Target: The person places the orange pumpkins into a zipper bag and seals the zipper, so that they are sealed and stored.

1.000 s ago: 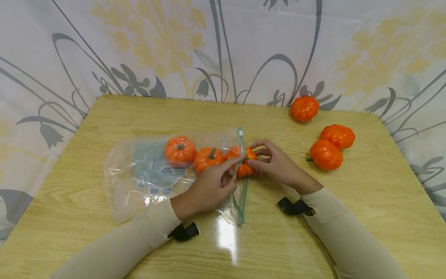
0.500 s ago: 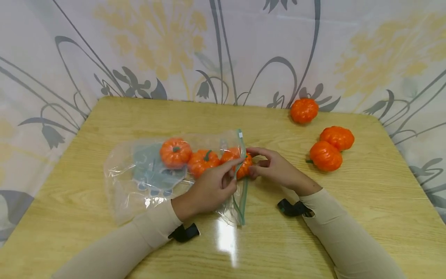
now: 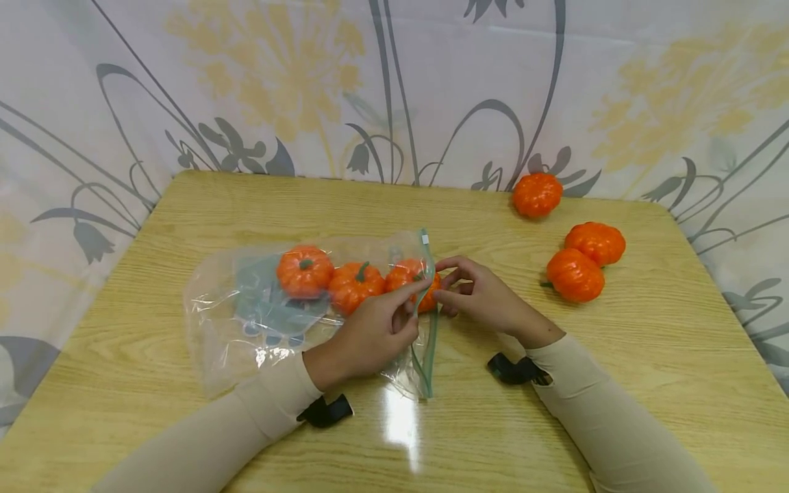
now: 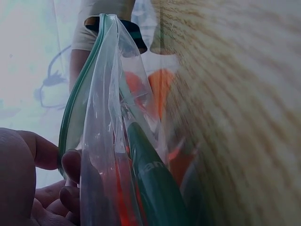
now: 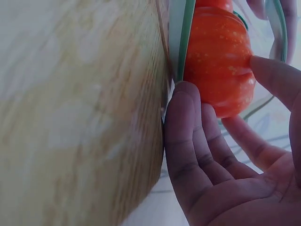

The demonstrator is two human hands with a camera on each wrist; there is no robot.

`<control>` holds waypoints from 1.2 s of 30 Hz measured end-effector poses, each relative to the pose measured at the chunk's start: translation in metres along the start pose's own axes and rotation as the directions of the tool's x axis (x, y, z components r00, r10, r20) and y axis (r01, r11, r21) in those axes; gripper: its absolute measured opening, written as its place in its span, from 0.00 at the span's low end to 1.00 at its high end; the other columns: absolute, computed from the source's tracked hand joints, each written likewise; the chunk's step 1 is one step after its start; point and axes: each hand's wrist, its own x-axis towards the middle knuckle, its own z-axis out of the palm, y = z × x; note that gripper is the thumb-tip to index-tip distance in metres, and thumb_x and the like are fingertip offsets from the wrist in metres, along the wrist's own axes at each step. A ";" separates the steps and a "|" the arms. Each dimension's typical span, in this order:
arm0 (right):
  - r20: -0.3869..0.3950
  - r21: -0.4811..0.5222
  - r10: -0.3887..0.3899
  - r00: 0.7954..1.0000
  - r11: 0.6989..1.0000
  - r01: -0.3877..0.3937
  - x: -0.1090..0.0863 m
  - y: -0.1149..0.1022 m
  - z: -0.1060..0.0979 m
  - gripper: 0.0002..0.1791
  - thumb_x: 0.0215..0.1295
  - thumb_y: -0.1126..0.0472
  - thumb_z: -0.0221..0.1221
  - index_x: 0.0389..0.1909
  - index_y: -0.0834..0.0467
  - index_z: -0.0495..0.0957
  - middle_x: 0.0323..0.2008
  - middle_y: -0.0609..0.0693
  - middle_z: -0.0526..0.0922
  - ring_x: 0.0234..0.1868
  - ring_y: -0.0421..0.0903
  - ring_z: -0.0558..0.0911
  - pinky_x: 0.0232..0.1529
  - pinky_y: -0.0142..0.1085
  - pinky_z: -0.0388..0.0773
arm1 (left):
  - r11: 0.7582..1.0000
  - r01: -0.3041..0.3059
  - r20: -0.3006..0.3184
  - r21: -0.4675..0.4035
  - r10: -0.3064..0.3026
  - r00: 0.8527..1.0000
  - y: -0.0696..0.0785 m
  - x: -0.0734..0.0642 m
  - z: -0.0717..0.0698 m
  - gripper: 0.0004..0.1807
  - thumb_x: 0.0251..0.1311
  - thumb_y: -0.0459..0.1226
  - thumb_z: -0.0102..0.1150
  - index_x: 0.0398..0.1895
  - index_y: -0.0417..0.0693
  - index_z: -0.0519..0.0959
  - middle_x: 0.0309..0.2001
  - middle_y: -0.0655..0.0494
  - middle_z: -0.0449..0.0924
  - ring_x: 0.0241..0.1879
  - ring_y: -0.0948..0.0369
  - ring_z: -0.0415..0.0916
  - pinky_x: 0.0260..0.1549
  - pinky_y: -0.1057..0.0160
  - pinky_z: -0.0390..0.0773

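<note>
A clear zip bag (image 3: 212, 329) with a green zip edge (image 3: 427, 373) lies flat, its mouth facing right. My left hand (image 3: 364, 339) reaches over it and pinches the upper lip of the mouth between thumb and fingers, lifting it. At the mouth sits an orange toy pumpkin (image 5: 218, 61), mostly inside. My right hand (image 3: 493, 298) holds its outer side, thumb on one face and fingers along the other. Deeper in the bag are two more pumpkins, one with an upright green stem (image 3: 351, 291) and one farther left (image 3: 305, 272).
Outside the bag, one pumpkin (image 3: 537, 195) stands near the back edge. Two others lie against each other at the right, a rear pumpkin (image 3: 596, 241) and a front pumpkin (image 3: 574, 275). A patterned cloth (image 3: 431, 89) hangs behind the wooden table (image 3: 524, 438).
My right hand has pushed the pumpkin left into the bag's mouth, and the two pumpkins ahead of it have shifted left. My left hand keeps its pinch on the lip.
</note>
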 end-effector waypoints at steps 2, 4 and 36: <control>-0.010 -0.007 -0.003 1.000 1.000 0.003 0.000 0.000 0.001 0.27 0.70 0.58 0.61 0.67 0.57 0.66 0.45 0.60 0.80 0.35 0.51 0.85 0.39 0.39 0.84 | 1.000 0.000 0.000 -0.002 0.000 1.000 -0.001 0.000 0.001 0.31 0.64 0.34 0.51 0.73 0.50 0.67 0.31 0.61 0.71 0.23 0.68 0.64 0.22 0.71 0.67; -0.018 -0.017 -0.010 1.000 1.000 0.010 0.000 0.000 0.001 0.26 0.70 0.58 0.61 0.67 0.57 0.67 0.44 0.60 0.81 0.34 0.51 0.85 0.38 0.39 0.84 | 1.000 -0.006 -0.002 0.000 0.006 1.000 -0.002 0.000 0.001 0.31 0.64 0.34 0.51 0.73 0.49 0.67 0.31 0.61 0.71 0.23 0.68 0.64 0.22 0.71 0.67; 0.019 -0.068 -0.020 1.000 0.997 0.021 0.001 -0.001 0.000 0.28 0.72 0.61 0.58 0.71 0.60 0.67 0.46 0.62 0.85 0.37 0.48 0.85 0.38 0.38 0.83 | 1.000 -0.015 0.012 -0.028 0.015 1.000 -0.008 0.002 0.002 0.31 0.63 0.32 0.53 0.72 0.47 0.68 0.35 0.58 0.73 0.23 0.67 0.65 0.23 0.72 0.69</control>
